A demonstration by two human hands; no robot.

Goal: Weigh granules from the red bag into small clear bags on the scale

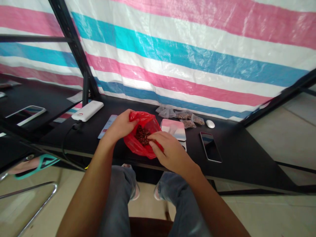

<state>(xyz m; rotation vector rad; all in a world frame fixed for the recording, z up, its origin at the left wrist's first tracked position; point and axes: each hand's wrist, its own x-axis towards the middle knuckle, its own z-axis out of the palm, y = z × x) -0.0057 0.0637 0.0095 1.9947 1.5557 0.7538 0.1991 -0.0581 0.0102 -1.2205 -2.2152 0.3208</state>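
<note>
A red plastic bag (132,141) stands with its mouth wide on the black table, close to the front edge. Inside lies a heap of small red-brown dried pieces (142,135), like peppercorns. My left hand (123,125) grips the bag's rim on the left side, thumb over the edge. From the right, my right hand (169,149) reaches into the bag. Its thumb and fingers come together in a pinch at the heap; how much lies between the fingertips is hidden.
Behind the bag are a pink-and-white scale-like device (173,129) and several small clear bags of brown pieces (185,115). Right of them sit a white mouse (210,123) and a phone (211,147). Leftward are a white power bank (88,110) with cable and a flat card-like packet (107,126).
</note>
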